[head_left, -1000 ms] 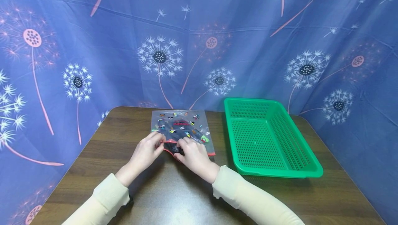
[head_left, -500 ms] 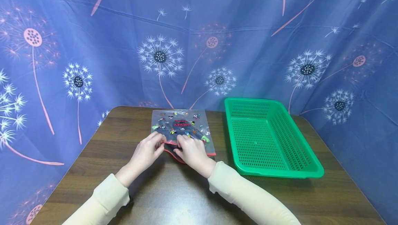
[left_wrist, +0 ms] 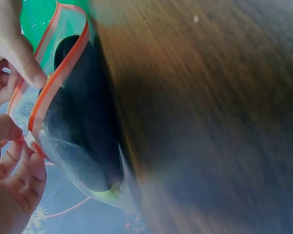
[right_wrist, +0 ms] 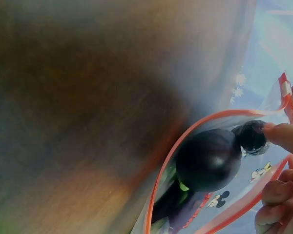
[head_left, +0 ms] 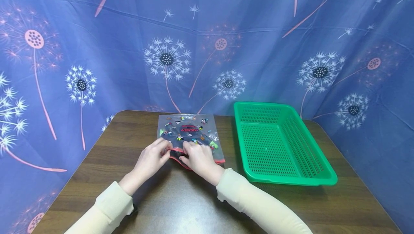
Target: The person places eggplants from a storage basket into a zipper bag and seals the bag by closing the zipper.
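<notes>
A clear zip bag with cartoon prints and a red zip edge lies on the table, its mouth gaping toward me. Inside it are dark glossy eggplants; one long eggplant shows its green stem end, and a rounded eggplant fills the mouth. My left hand pinches the mouth's left corner, right at the zip's slider. My right hand holds the upper rim with curled fingers. Its thumb reaches into the mouth and touches a small dark rounded end.
A green plastic basket with slotted walls stands on the wooden table to the right of the bag. Behind the table hangs a blue curtain printed with dandelions.
My right hand has shifted slightly left, and its forearm has moved left with it. Less of the dark contents shows at the bag's mouth. The left hand stays at its corner.
</notes>
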The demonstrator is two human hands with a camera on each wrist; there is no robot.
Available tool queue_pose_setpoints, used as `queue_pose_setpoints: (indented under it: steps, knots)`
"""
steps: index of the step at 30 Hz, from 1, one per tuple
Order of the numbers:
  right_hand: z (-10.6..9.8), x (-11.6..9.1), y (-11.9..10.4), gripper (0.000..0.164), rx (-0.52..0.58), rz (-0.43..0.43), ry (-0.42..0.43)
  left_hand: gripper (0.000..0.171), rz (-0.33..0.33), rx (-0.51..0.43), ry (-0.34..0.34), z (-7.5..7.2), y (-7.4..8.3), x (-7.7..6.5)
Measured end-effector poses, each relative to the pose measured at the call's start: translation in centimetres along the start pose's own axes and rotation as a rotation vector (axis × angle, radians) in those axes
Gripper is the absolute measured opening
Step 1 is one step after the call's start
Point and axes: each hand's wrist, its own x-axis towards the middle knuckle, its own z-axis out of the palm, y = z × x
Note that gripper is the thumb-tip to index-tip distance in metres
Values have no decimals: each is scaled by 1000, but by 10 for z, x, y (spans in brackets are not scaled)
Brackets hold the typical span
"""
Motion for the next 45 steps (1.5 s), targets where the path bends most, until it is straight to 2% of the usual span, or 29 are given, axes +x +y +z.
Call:
queue_pose_setpoints:
  steps: [5,11,15,24,28,32,35,40,45]
  knots:
    - [-2,0,-5,29,41,-34,71,21,1,8,2,-2,0,-2]
    - [-2,4,-9,15,69,-81,140,20,37,11,-8,-3,-2,-3]
    - [-2,6,-9,13,73,-84,146,22,48,18,-51,-10,-4,-6]
    - [-3,7,-8,14,93,-82,137,34,14,60,-171,-29,-19,-20]
    - [-4,8,-9,14,92,-80,124,34,77,128,-206,-30,-26,-26]
    - [-4,7,-9,14,99,-77,118,31,220,202,-169,-26,-32,-28]
    - [-4,7,-9,13,113,-74,108,30,291,225,-119,-25,-35,-28]
    - [-3,7,-16,14,90,-98,94,29,302,212,-66,-26,-37,-28]
    - [0,12,-35,16,20,-197,116,20,291,184,-54,-28,-39,-28]
